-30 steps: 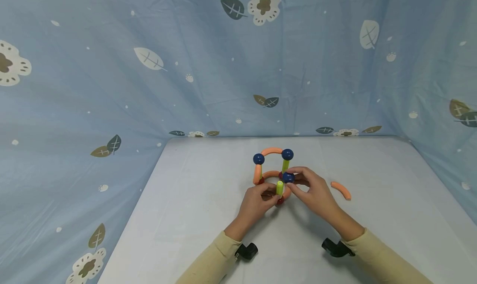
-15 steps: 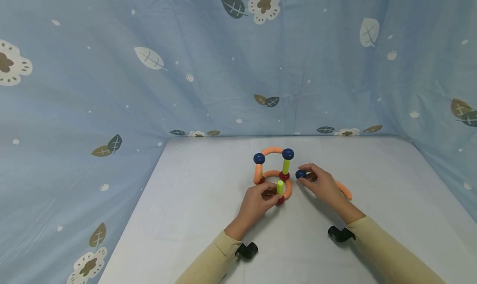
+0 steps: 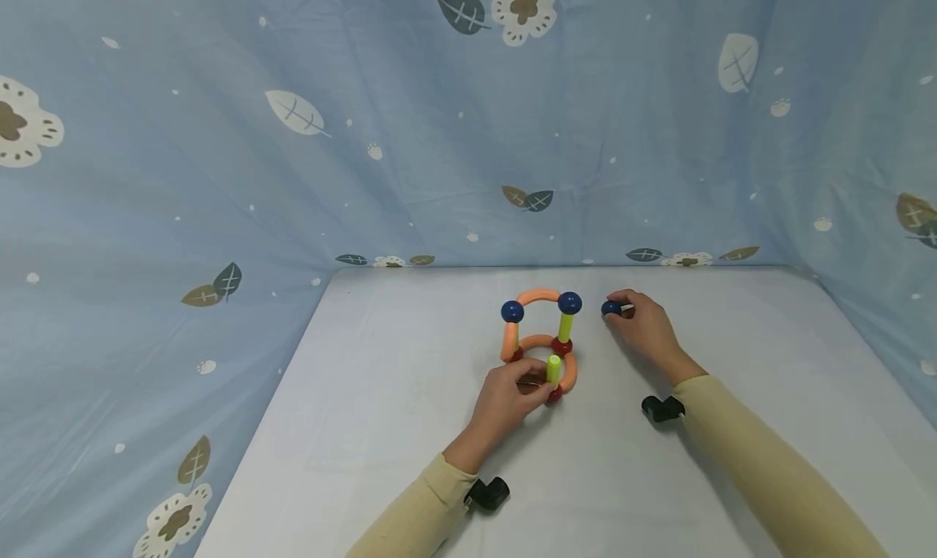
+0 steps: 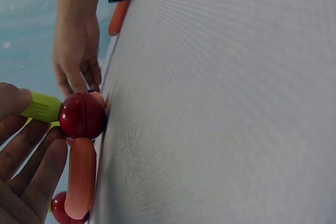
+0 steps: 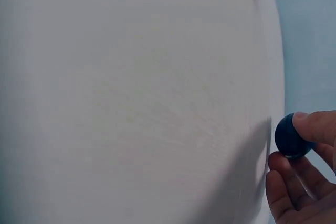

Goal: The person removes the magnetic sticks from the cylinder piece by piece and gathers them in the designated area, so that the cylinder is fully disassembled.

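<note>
Near the middle of the table, a frame of orange curved sticks (image 3: 539, 295), upright green sticks, red balls (image 3: 562, 346) below and two blue balls (image 3: 569, 302) on top stands upright. My left hand (image 3: 508, 395) pinches the front green stick (image 3: 554, 369), whose top end is bare; in the left wrist view this stick (image 4: 42, 107) meets a red ball (image 4: 83, 116). Right of the frame and apart from it, my right hand (image 3: 647, 330) holds a loose blue ball (image 3: 611, 308) between thumb and fingers, also seen in the right wrist view as a blue ball (image 5: 292, 136).
A loose orange curved stick (image 4: 119, 17) lies on the table beyond the frame in the left wrist view; the right forearm hides it in the head view. A blue patterned cloth (image 3: 410, 135) hangs behind the table's back edge.
My right hand has moved away from the front green stick, to the right and toward the back, carrying the blue ball. My left hand has kept its grip on the green stick.
</note>
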Tool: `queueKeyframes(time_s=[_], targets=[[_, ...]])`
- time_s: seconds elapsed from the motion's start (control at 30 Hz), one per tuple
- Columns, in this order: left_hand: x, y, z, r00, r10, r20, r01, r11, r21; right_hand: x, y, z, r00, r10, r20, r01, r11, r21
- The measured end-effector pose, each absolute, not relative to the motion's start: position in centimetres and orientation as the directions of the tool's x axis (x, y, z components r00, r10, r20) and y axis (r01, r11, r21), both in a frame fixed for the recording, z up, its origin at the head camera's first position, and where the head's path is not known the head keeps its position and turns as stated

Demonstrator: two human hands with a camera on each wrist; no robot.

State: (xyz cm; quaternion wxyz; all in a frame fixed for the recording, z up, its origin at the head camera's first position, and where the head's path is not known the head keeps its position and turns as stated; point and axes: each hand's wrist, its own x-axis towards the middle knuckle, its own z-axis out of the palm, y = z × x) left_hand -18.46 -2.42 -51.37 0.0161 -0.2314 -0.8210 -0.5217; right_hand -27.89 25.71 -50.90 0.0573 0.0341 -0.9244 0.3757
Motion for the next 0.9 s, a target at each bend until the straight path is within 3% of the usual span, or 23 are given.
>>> queueKeyframes(time_s=[0.6, 0.9], targets=[[-18.4, -2.4, -51.3, -0.892, 0.368, 0.26, 0.395, 0.36, 0.845, -30.0, 26.0, -51.1, -0.997, 0.034, 0.065, -0.019, 0.736, -0.677], [-18.4, -2.4, -51.2, -0.892, 0.368, 0.262, 0.395, 0.354, 0.847, -30.1, 26.2, -51.4, -0.996, 0.025, 0.087, -0.042, 0.725, -0.688]])
